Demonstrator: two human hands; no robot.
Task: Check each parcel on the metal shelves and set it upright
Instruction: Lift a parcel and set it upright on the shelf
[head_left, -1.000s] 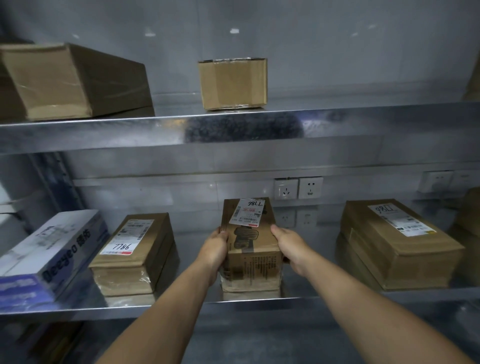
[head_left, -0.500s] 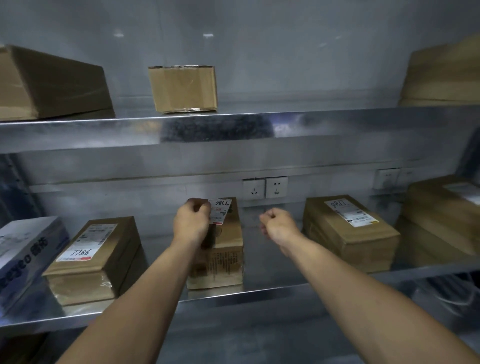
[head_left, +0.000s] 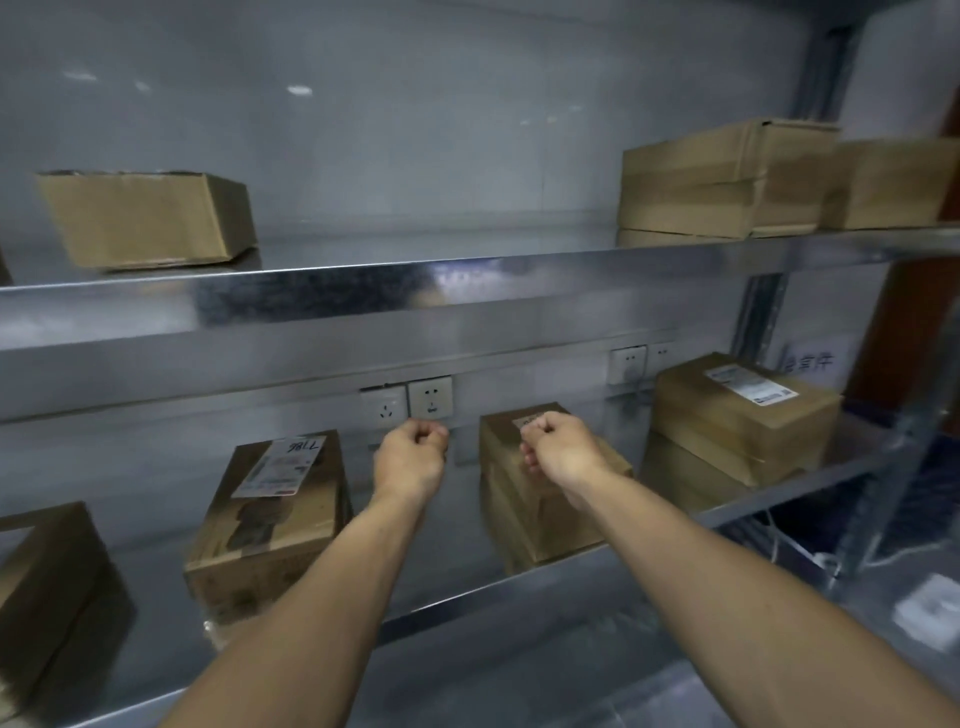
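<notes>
left hand (head_left: 413, 451) fisted, empty | right hand (head_left: 558, 448) fisted, empty

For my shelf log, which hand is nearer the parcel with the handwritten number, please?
Left. The left hand is just right of the hand-numbered parcel; the right hand is farther right, before the neighbouring parcel.

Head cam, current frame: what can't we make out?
Head view: label on the middle brown cardboard parcel, mostly covered by the right hand.
Head view: brown cardboard box at far left, cut off by the frame edge.
Head view: print on the white label of the right-hand brown parcel, too small and blurred.
Head view: white object at lower right, blurred, edge-cut.
</notes>
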